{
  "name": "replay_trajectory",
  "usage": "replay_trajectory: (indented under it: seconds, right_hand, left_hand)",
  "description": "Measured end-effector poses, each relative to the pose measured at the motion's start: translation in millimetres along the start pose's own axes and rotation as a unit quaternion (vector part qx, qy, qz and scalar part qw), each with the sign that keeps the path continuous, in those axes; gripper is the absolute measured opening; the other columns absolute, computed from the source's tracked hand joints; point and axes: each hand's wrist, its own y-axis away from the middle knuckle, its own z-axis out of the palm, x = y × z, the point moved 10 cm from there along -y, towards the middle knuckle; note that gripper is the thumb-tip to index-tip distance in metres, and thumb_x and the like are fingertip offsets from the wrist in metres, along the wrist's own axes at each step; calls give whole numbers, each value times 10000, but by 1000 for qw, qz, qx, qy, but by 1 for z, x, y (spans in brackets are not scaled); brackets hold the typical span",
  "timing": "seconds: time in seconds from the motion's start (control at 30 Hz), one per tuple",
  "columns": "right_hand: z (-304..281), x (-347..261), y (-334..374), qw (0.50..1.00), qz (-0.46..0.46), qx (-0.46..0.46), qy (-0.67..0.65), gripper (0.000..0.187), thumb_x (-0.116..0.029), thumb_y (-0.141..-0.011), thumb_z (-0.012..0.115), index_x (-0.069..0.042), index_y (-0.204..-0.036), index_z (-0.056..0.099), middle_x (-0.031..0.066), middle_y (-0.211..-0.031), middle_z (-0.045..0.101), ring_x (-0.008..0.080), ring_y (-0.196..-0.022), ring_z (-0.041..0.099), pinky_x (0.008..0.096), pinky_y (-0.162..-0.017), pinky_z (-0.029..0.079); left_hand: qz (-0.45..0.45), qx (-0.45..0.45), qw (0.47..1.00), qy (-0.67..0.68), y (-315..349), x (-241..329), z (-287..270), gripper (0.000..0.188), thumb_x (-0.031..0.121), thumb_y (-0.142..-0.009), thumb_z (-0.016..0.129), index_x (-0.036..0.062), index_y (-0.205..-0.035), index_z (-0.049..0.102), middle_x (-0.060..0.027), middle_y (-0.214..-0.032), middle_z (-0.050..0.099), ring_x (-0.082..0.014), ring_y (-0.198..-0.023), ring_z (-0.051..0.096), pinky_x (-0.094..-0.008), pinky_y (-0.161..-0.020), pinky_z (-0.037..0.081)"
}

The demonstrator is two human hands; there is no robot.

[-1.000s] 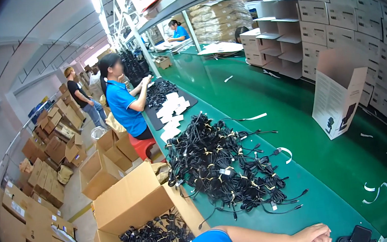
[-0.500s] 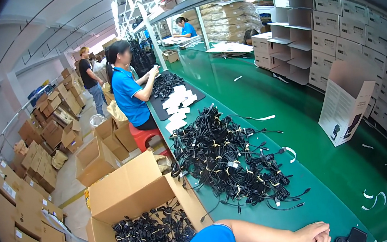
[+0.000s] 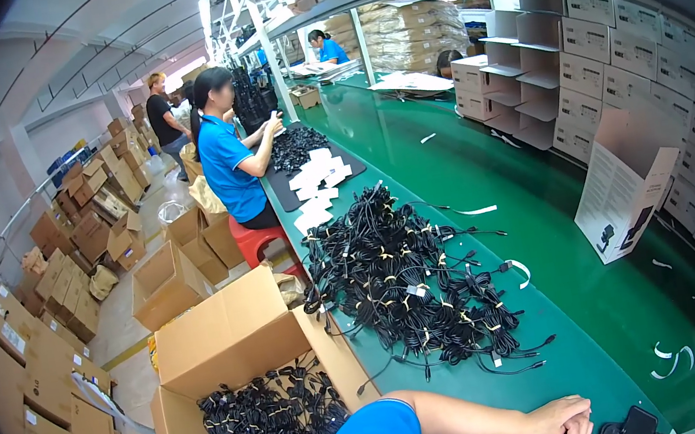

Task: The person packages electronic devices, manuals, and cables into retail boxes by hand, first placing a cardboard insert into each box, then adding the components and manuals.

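My left hand [image 3: 561, 421] is at the lower right, its forearm reaching across the green table from a blue sleeve. Its fingers are curled downward. A bit of something dark shows beneath them, cut off by the lower edge, too little to name. Just right of the hand lie black device parts [image 3: 628, 428] with a flat rectangular piece. A large pile of black cables [image 3: 401, 285], bundled with pale ties, spreads over the table beyond my forearm. My right hand does not show.
An open carton [image 3: 227, 336] of bundled cables stands left of the table. Farther along, a seated co-worker [image 3: 231, 158] handles something small beside white pieces [image 3: 321, 183] and a black heap. An upright white box [image 3: 623, 187] and stacked boxes [image 3: 598, 40] line the right. A shelf hangs overhead.
The view has shifted slightly. The seated co-worker's hands have risen a little and now hold something dark. The standing person in the back has turned and moved slightly. My left hand stays nearly still.
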Motion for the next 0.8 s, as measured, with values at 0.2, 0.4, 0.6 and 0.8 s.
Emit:
replay_trajectory:
  seconds: [0.2,0.4,0.6,0.8]
  right_hand:
    - [-26,-44,-22,1000,-23,16,-11,353,-66,-740,494,11,-1085,488,195,-1114,487,375,-1014,441,430,-888,316]
    - [-10,-15,-13,1000,-2,5,0,346,-55,-735,495,6,-1075,490,191,-1109,488,366,-1002,445,427,-877,318]
    - [-17,-28,-20,999,6,1,-32,330,-51,-727,499,6,-1052,501,184,-1069,498,359,-954,454,414,-854,335]
    - [-20,-26,-14,998,9,54,9,300,-57,-727,500,2,-1020,524,179,-991,514,350,-886,462,401,-806,360]
  left_hand:
    - [6,-6,1000,2,0,2,0,249,-41,-651,446,26,-890,442,-132,-919,515,-298,-854,462,-339,-764,391]
    - [-15,-7,999,37,-1,19,-12,267,-49,-648,445,30,-903,445,-131,-926,514,-293,-862,463,-339,-769,391]
    - [-97,-52,992,52,2,7,-6,287,-27,-674,470,26,-956,480,-133,-1014,518,-294,-924,483,-348,-817,393]
    - [23,-42,999,12,0,28,-8,349,-21,-682,459,24,-1027,488,-128,-1035,521,-290,-965,481,-353,-828,392]
